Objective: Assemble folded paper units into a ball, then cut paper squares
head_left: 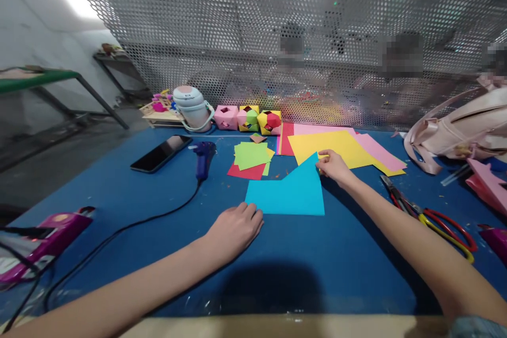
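Your left hand (235, 229): palm down on blue tabletop (336, 269), fingers loosely together, gripping nothing, fingertips touching lower-left corner of cyan paper sheet (291, 195). Your right hand (335, 166): fingers pinched on sheet's upper-right corner. Sheet lies flat between both hands, top edge notched. Large yellow paper sheet (336, 145) just beyond right hand. Red-and-yellow-handled scissors (435, 222) right of your right forearm. Stack of green and red paper squares (251, 161) and blue glue gun (204, 161) with black cord beyond left hand.
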The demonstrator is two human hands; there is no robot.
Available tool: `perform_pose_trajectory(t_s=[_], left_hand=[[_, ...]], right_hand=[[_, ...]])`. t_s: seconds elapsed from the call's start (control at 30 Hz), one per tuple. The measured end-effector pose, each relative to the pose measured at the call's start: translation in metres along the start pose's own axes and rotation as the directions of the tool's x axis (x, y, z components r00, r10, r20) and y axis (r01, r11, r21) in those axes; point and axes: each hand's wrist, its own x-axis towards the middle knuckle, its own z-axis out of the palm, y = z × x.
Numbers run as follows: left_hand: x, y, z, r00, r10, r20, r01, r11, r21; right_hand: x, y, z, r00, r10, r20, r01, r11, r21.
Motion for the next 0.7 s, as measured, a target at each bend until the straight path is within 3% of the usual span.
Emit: perform_pose_trajectory(t_s=[0.17,0.3,0.4,0.5,0.63,0.7], left_hand=[[0.007,0.001,-0.003,1.000,0.012,-0.020,-0.012,1.000,0.000],[0.017,0.003,-0.007,1.000,0.022,-0.018,-0.022,1.000,-0.022],[0.021,0.004,-0.007,0.998,0.029,-0.049,-0.030,0.999,-0.024],[0.020,0.004,-0.003,0.990,0.044,-0.134,-0.046,0.999,-0.012],[0.016,0.001,0.003,0.957,0.061,-0.284,-0.064,0.998,-0.003],[0.017,0.000,0.003,0.935,0.079,-0.347,-0.086,0.996,-0.007]], right_hand=[[0.023,-0.011,0.005,0.995,-0.081,-0.064,0.082,0.997,0.007],[0.038,-0.013,0.008,0.995,-0.081,-0.066,0.080,0.997,-0.011],[0.035,-0.016,-0.004,0.995,-0.071,-0.072,0.069,0.997,-0.038],[0.015,-0.017,-0.042,0.994,-0.084,-0.075,0.075,0.991,-0.108],[-0.032,-0.003,-0.119,0.990,-0.107,-0.089,0.080,0.960,-0.268],[-0.059,0.014,-0.154,0.991,-0.108,-0.083,0.060,0.897,-0.439]])
